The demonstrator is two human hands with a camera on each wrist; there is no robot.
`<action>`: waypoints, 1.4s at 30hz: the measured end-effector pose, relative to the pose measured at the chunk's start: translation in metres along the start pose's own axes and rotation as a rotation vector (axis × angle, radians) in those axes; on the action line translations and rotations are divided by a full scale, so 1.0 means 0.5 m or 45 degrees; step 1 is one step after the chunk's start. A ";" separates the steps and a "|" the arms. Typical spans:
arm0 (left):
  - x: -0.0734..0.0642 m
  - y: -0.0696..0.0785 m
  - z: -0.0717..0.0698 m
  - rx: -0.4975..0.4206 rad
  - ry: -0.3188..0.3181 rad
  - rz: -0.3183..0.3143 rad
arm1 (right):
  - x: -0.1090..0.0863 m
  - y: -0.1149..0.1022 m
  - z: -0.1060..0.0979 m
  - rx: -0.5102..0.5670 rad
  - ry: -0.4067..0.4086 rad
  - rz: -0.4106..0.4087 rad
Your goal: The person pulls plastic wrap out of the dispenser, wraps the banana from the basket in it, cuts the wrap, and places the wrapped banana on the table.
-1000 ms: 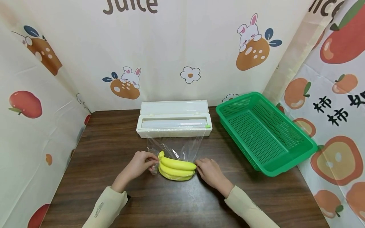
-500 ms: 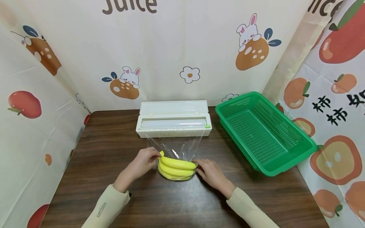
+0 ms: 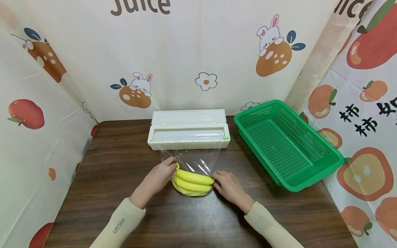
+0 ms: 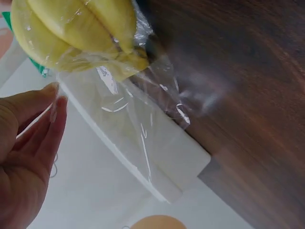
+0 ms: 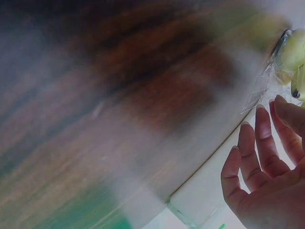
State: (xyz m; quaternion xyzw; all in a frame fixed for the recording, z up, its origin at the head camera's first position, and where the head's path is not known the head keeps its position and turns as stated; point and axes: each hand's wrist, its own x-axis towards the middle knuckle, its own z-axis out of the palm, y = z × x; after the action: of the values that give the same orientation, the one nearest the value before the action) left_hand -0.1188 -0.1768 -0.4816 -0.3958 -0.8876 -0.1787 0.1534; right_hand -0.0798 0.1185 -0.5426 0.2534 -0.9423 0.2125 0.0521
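Observation:
A bunch of yellow bananas point(image 3: 193, 182), wrapped in clear cling film point(image 3: 198, 159), lies on the dark wooden table. From the bunch the film stretches back to the white cling film box point(image 3: 189, 143). My left hand point(image 3: 159, 175) is beside the stem end, and the left wrist view shows its thumb and fingers point(image 4: 58, 107) pinching a film edge. At the other end, by the banana tips, is my right hand point(image 3: 228, 185). Its thumb and index finger come together at the film in the right wrist view, while the remaining fingers are loosely bent.
The box's lid point(image 3: 189, 117) stands raised, with a film roll inside and a green slider point(image 3: 225, 137) at its right end. To the right sits a green plastic basket point(image 3: 288, 148). Printed curtains point(image 3: 173, 51) hang behind and beside the table point(image 3: 124, 144).
My left hand has moved right and slightly away from me, over the stem, drawing film with it. The film behind the bananas has shifted. My right hand has barely moved.

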 end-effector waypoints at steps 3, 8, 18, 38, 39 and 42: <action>-0.002 0.006 0.008 0.074 0.052 -0.024 | 0.001 -0.002 -0.002 -0.012 0.020 -0.010; -0.009 0.022 0.015 0.021 0.095 -0.093 | 0.004 -0.007 -0.003 -0.041 -0.017 0.000; -0.018 0.028 0.021 -0.174 0.115 -0.099 | 0.007 -0.007 -0.001 -0.054 -0.011 -0.023; -0.020 0.038 0.049 -0.470 -0.090 -0.088 | 0.008 -0.011 -0.005 -0.067 0.014 -0.080; -0.021 0.040 0.047 -0.492 -0.132 -0.096 | 0.007 -0.010 -0.006 -0.068 0.021 -0.079; -0.025 0.045 0.044 -0.496 -0.230 -0.119 | -0.001 -0.003 -0.011 -0.070 0.037 -0.062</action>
State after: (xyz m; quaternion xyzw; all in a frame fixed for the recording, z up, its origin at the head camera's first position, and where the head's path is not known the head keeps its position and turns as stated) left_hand -0.0967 -0.1614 -0.5019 -0.3908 -0.8639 -0.3174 -0.0147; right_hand -0.0789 0.1198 -0.5369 0.2715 -0.9405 0.1890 0.0779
